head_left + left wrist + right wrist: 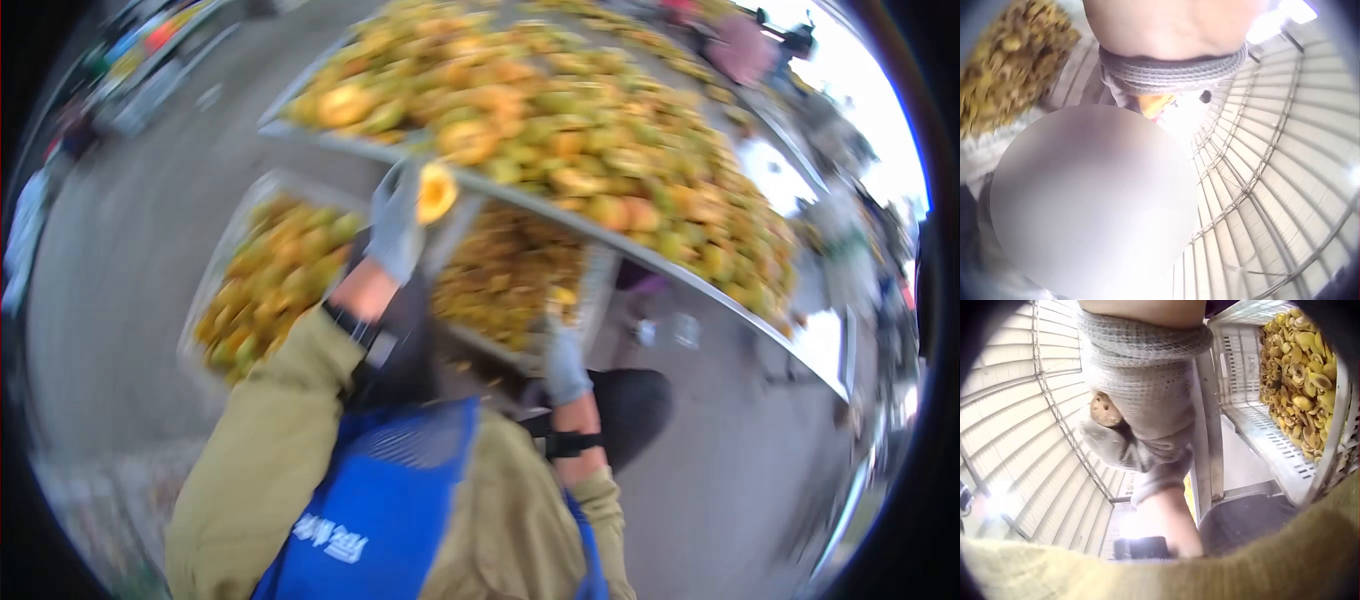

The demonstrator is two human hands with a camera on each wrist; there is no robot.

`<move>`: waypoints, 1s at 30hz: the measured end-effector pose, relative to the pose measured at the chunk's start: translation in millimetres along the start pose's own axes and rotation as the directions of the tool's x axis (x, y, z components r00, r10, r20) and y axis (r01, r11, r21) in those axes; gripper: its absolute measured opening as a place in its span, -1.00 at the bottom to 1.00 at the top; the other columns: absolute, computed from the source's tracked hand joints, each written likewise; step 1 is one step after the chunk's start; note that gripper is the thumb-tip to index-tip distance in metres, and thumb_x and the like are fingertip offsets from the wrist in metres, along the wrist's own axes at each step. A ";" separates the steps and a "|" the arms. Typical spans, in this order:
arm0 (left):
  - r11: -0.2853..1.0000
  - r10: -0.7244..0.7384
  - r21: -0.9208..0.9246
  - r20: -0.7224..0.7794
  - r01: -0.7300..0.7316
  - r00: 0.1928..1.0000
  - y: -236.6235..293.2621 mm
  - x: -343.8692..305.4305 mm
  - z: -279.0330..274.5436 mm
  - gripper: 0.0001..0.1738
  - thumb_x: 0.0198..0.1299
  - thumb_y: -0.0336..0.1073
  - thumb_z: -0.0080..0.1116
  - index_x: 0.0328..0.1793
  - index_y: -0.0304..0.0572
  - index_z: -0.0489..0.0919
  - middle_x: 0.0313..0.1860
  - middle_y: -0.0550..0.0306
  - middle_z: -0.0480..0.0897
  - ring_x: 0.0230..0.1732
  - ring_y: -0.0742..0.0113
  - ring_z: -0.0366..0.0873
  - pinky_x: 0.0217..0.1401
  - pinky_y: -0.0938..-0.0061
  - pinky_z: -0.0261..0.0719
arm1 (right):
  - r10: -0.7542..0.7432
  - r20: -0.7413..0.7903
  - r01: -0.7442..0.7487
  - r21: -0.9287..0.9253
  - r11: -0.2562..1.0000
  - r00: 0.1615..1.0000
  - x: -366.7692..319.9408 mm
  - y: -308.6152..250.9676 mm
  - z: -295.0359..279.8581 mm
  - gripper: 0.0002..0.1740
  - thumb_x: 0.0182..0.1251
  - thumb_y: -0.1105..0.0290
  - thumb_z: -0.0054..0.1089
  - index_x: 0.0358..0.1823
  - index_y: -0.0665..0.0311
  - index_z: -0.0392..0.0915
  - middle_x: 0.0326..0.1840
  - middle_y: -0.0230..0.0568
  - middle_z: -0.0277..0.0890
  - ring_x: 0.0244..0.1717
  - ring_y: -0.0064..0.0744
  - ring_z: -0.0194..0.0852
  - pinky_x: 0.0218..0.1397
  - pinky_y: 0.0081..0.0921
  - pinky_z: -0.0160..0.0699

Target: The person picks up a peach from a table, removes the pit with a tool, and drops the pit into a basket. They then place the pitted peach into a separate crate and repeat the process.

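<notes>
In the head view my left hand (397, 225), in a grey glove, holds a peach half (437, 193) with its orange hollow showing, near the table's edge. An orange piece (1155, 103) shows just past the cuff in the left wrist view. My gloved right hand (565, 360) is lower and to the right, by the crate of pieces, with a yellow piece (562, 297) at its fingertips. In the right wrist view that hand grips a brown round-ended thing (1105, 411) with small dark holes; the rest of it is hidden by the glove.
A metal-edged table (680, 268) bears a large heap of peaches (560, 110). Below it stands a white slotted crate (1241, 375) of cut yellow-brown pieces (1300, 375). Another crate (205, 300) of fruit stands to the left. My knee (635, 410) is beside the right arm.
</notes>
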State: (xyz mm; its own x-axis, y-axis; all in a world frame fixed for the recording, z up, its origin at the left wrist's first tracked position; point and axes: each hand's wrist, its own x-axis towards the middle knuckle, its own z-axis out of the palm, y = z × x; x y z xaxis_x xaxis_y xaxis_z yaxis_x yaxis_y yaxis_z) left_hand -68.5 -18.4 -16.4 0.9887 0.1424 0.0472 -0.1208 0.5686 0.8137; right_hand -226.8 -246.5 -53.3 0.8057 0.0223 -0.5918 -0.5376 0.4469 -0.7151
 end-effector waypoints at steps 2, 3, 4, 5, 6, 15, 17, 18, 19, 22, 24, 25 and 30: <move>0.998 0.042 0.060 -0.094 -0.036 0.995 52.0 1.2 -47.4 -0.68 0.26 -0.07 0.11 -0.01 -0.09 0.53 -0.20 0.18 0.60 -0.31 0.32 0.61 -0.35 0.29 0.69 | -0.141 -0.203 0.079 -0.287 0.955 0.969 40.6 56.4 -44.3 -0.65 0.45 0.00 -0.18 -0.41 0.02 0.37 -0.73 -0.54 0.18 -0.82 -0.60 0.04 -0.80 -0.55 0.05; 0.980 0.150 0.159 -0.201 -0.119 0.968 69.5 7.4 -87.2 -0.69 0.26 -0.07 0.11 -0.01 -0.08 0.54 -0.20 0.18 0.60 -0.31 0.32 0.60 -0.35 0.30 0.69 | -0.060 -0.233 0.013 -0.196 0.981 0.971 36.8 54.1 -39.6 -0.68 0.45 0.07 -0.16 -0.36 0.08 0.42 -0.73 -0.49 0.20 -0.81 -0.59 0.09 -0.80 -0.53 0.11; 0.948 0.252 0.261 -0.278 -0.180 0.927 76.9 10.0 -134.8 -0.69 0.26 -0.08 0.11 -0.01 -0.08 0.54 -0.20 0.18 0.60 -0.31 0.32 0.60 -0.35 0.31 0.69 | -0.111 -0.213 0.042 -0.303 0.952 0.971 32.7 54.4 -38.9 -0.70 0.44 0.11 -0.14 -0.37 0.11 0.40 -0.73 -0.47 0.21 -0.81 -0.58 0.14 -0.80 -0.53 0.17; 0.909 0.339 0.358 -0.337 -0.214 0.878 81.6 9.6 -186.6 -0.70 0.26 -0.09 0.11 0.00 -0.08 0.54 -0.20 0.19 0.60 -0.31 0.32 0.60 -0.34 0.32 0.69 | -0.084 -0.166 0.032 -0.294 0.955 0.983 24.7 48.1 -30.8 -0.70 0.42 0.11 -0.11 -0.38 0.13 0.38 -0.74 -0.44 0.20 -0.82 -0.56 0.16 -0.80 -0.54 0.19; 0.874 0.375 0.446 -0.371 -0.191 0.849 94.1 7.4 -247.6 -0.72 0.26 -0.13 0.12 -0.01 -0.07 0.56 -0.21 0.20 0.60 -0.30 0.34 0.60 -0.35 0.33 0.69 | -0.007 -0.183 -0.039 -0.243 0.969 0.983 24.8 46.8 -32.3 -0.68 0.42 0.09 -0.10 -0.32 0.20 0.39 -0.74 -0.42 0.20 -0.83 -0.56 0.16 -0.82 -0.55 0.18; 0.591 0.445 0.777 -0.538 0.217 0.716 152.8 -118.8 -410.1 -0.66 0.15 -0.27 0.20 0.04 -0.22 0.56 -0.16 0.24 0.60 -0.18 0.52 0.48 -0.07 0.61 0.47 | -0.161 -0.198 0.018 -0.574 0.819 0.967 30.0 57.3 -28.6 -0.74 0.39 0.17 -0.13 -0.28 0.23 0.25 -0.70 -0.33 0.18 -0.84 -0.52 0.14 -0.84 -0.54 0.16; 0.589 0.405 0.750 -0.596 0.301 0.694 138.6 -133.3 -425.9 -0.65 0.13 -0.28 0.22 0.04 -0.23 0.56 -0.15 0.21 0.61 -0.17 0.50 0.49 -0.06 0.60 0.47 | -0.142 -0.244 -0.013 -0.538 0.843 0.959 20.7 48.6 -11.5 -0.74 0.38 0.17 -0.13 -0.26 0.24 0.26 -0.69 -0.34 0.18 -0.84 -0.52 0.14 -0.83 -0.55 0.16; 0.617 0.364 0.712 -0.636 0.335 0.680 126.6 -141.5 -440.8 -0.65 0.12 -0.27 0.22 0.03 -0.24 0.57 -0.15 0.20 0.61 -0.17 0.49 0.49 -0.06 0.59 0.47 | -0.128 -0.272 -0.034 -0.519 0.854 0.954 17.4 47.3 -7.2 -0.73 0.38 0.17 -0.13 -0.25 0.25 0.27 -0.69 -0.34 0.18 -0.83 -0.52 0.14 -0.83 -0.55 0.16; 0.643 0.320 0.672 -0.673 0.369 0.667 121.8 -148.8 -440.2 -0.65 0.12 -0.27 0.23 0.03 -0.24 0.57 -0.15 0.19 0.62 -0.17 0.49 0.50 -0.06 0.58 0.48 | -0.126 -0.270 -0.030 -0.508 0.861 0.955 18.0 48.5 -11.1 -0.73 0.36 0.18 -0.13 -0.24 0.26 0.28 -0.69 -0.35 0.17 -0.83 -0.52 0.13 -0.83 -0.55 0.16; 0.632 0.285 0.631 -0.730 0.451 0.622 108.0 -172.3 -430.5 -0.66 0.10 -0.28 0.24 0.01 -0.25 0.58 -0.17 0.19 0.63 -0.19 0.49 0.50 -0.08 0.57 0.49 | -0.103 -0.264 -0.055 -0.528 0.847 0.959 16.5 51.4 -16.9 -0.71 0.36 0.18 -0.13 -0.20 0.30 0.31 -0.69 -0.35 0.16 -0.83 -0.52 0.13 -0.82 -0.54 0.17; 0.520 0.309 0.668 -0.728 0.532 0.612 104.0 -191.4 -427.7 -0.55 0.04 -0.14 0.30 0.02 -0.22 0.57 -0.14 0.06 0.64 -0.16 0.29 0.56 -0.04 0.45 0.50 | -0.140 -0.259 -0.036 -0.574 0.818 0.956 17.2 55.6 -16.2 -0.67 0.38 0.18 -0.16 -0.15 0.34 0.39 -0.71 -0.37 0.15 -0.84 -0.54 0.14 -0.84 -0.56 0.18; 0.437 0.310 0.670 -0.738 0.600 0.599 105.5 -198.2 -419.0 -0.51 0.02 -0.08 0.31 0.03 -0.21 0.57 -0.11 0.01 0.64 -0.13 0.22 0.57 0.00 0.41 0.50 | -0.159 -0.256 -0.026 -0.594 0.804 0.953 17.3 58.4 -16.3 -0.65 0.39 0.19 -0.17 -0.12 0.36 0.42 -0.72 -0.38 0.14 -0.84 -0.55 0.14 -0.85 -0.57 0.19; 0.229 0.360 0.749 -0.658 0.621 0.661 93.9 -206.7 -429.3 -0.27 -0.01 0.21 0.25 0.14 -0.19 0.51 0.09 -0.14 0.51 0.16 0.01 0.43 0.22 0.27 0.37 | -0.123 -0.288 -0.085 -0.615 0.784 0.950 30.6 63.1 -19.1 -0.67 0.38 0.17 -0.16 -0.17 0.32 0.40 -0.73 -0.36 0.14 -0.85 -0.53 0.13 -0.86 -0.54 0.17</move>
State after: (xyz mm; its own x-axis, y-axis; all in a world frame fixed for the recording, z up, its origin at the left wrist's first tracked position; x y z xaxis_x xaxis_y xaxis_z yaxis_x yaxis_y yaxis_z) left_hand -322.4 353.4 -198.5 0.5517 0.8321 -0.0575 0.6532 -0.3881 0.6502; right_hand -240.8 -234.8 -123.6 0.7596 -0.2913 -0.5815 -0.6430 -0.2017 -0.7389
